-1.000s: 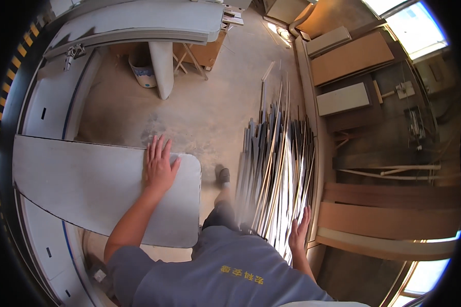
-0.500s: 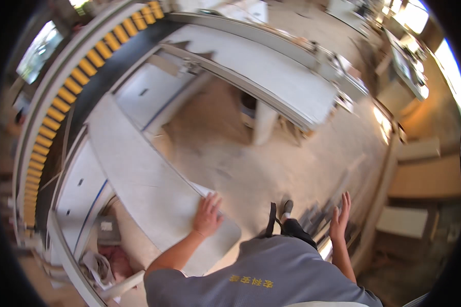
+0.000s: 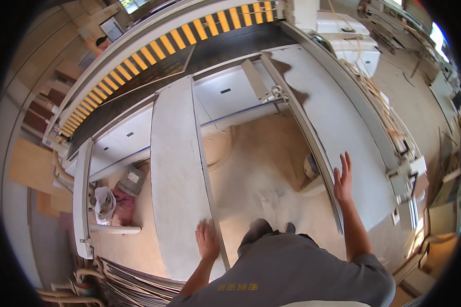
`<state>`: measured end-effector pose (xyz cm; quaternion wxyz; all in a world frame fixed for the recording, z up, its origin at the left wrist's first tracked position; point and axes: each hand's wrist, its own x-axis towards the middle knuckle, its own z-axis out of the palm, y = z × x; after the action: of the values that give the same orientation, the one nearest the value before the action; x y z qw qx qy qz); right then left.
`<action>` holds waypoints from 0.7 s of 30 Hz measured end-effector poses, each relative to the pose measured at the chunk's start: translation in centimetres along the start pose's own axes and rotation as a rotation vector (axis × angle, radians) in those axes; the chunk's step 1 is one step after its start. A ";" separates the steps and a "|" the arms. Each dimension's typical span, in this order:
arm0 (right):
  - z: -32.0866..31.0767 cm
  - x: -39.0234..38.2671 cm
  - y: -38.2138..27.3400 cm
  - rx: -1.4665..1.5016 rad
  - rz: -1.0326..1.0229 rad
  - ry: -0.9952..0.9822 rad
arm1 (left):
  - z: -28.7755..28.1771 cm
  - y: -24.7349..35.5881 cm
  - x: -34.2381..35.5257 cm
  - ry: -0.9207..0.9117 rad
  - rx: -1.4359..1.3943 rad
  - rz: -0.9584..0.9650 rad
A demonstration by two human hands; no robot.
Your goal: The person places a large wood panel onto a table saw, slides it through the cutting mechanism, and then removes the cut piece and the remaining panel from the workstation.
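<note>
My left hand (image 3: 207, 240) rests with fingers apart near the near end of a long pale-grey panel (image 3: 174, 153), which runs away from me across the white machine frame. My right hand (image 3: 344, 183) is raised with fingers spread beside a metal rail (image 3: 312, 143) and the wide grey side table (image 3: 366, 169); whether it touches the table is unclear. Both hands hold nothing. At the far end, a black bed (image 3: 235, 36) lies under a long beam with yellow and black stripes (image 3: 174, 41).
A person in a cap (image 3: 102, 43) is behind the beam at the back left. A pink bundle (image 3: 123, 210) and a grey container (image 3: 130, 181) are on the floor under the frame at left. Long strips (image 3: 130, 279) lie at lower left, and wooden boards (image 3: 36, 169) stand beyond.
My view has swung left, so the panel now points away from me and the striped beam is ahead. My right hand has risen from low by my side to the side table.
</note>
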<state>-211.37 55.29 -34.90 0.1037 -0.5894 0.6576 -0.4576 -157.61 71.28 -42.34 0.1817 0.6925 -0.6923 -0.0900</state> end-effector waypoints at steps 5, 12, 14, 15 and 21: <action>12.0 15.6 8.8 -0.367 -0.122 -0.024 | 1.3 0.8 7.2 0.143 0.003 -0.113; 22.8 26.5 12.4 -0.609 0.216 -0.147 | 1.4 -1.8 29.7 0.152 -0.079 -0.107; 23.7 27.9 12.4 -0.680 0.253 -0.181 | 1.0 -3.2 38.1 0.133 -0.112 0.006; 24.3 29.2 13.3 -0.708 0.247 -0.153 | 0.6 -3.8 42.8 0.130 -0.093 0.052; 26.0 33.5 16.0 -0.803 0.194 -0.111 | -2.0 -7.1 66.3 0.191 -0.031 0.147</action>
<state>-214.18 11.90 -47.50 -0.0566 -0.5418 0.8299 -0.1204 -148.62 5.57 -34.80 0.2638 0.6425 -0.7191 -0.0209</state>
